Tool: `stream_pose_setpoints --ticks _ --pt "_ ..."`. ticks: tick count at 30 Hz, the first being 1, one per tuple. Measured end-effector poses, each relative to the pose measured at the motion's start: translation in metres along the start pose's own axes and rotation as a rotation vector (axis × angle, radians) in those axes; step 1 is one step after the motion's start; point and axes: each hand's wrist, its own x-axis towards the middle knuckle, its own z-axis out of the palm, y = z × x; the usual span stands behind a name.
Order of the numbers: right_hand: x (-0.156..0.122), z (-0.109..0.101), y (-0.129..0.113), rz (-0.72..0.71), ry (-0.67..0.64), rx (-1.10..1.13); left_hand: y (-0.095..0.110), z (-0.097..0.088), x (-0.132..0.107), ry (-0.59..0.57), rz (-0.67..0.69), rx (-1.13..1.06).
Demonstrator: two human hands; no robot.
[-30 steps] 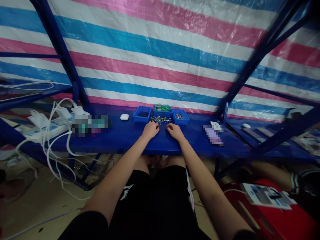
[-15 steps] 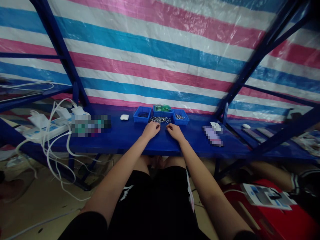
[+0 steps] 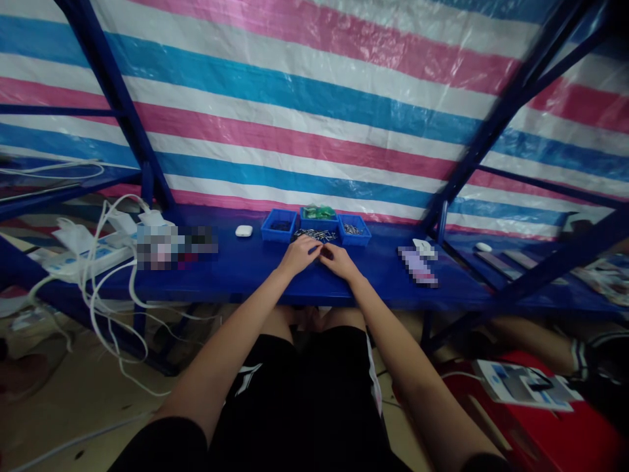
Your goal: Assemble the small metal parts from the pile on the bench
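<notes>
My left hand [image 3: 301, 254] and my right hand [image 3: 338, 259] meet at the fingertips just above the blue table [image 3: 236, 272]. The fingers of both are curled and pinched; whatever lies between them is too small to make out. Right behind my hands is a loose pile of screw-like metal pieces [image 3: 319, 234]. Around the pile stand three blue bins: the left bin [image 3: 278, 226] has dark small parts, the back bin [image 3: 319, 214] green plastic bags, and the right bin [image 3: 354, 231] silvery small parts.
A white earbud case [image 3: 244, 231] lies left of the bins. Further left, a power strip [image 3: 98, 257] trails white cables. To the right is a blurred purple item [image 3: 417, 265]. Blue frame posts [image 3: 105, 78] and a striped sheet [image 3: 304, 111] bound the table. Another person's leg [image 3: 533, 339] shows at lower right.
My hands have come together: the right moved left and the left slightly right, so their fingertips now meet where there was a gap before.
</notes>
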Motion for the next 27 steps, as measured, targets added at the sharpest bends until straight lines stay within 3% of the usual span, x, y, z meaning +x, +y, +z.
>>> stream_pose_setpoints --ticks 8,18,27 --pt "0.000 0.000 0.000 0.013 0.024 -0.028 0.004 0.000 0.000 0.004 0.060 -0.050" --pt "0.002 -0.001 0.000 0.118 0.043 0.053 -0.003 -0.001 0.001 -0.104 -0.177 -0.014" --pt "0.000 -0.005 -0.002 0.137 0.103 0.057 -0.008 0.000 0.000 -0.178 -0.165 -0.025"
